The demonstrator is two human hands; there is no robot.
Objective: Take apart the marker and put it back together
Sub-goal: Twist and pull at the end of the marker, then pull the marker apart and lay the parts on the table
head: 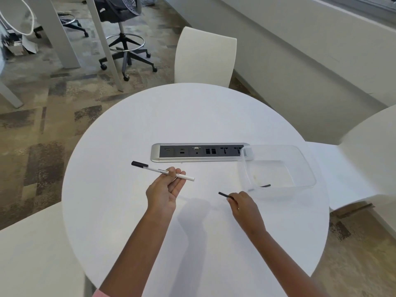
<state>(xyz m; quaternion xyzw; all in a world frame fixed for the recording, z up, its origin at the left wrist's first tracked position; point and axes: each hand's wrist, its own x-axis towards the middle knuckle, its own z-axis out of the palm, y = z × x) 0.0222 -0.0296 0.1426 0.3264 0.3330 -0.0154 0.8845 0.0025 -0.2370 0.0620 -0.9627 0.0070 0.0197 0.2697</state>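
Round white table mostly bare near front and left edges. Obstacles: recessed socket strip at centre, clear plastic tub at right, overlapping strip's right end.

Left hand palm-up, fingers curled; right hand pinching.

The scene is bright and evenly lit, with soft, diffuse light that seems to come from above and somewhat to the right. The round white table reads almost uniformly pale, without harsh glare. Faint grey shadows of the forearms fall on it between the left hand and the right hand. Wide-angle distortion bends the wall ledge and the table's rim. The edges look slightly soft, and fine print on the marker barrel is hardly legible.
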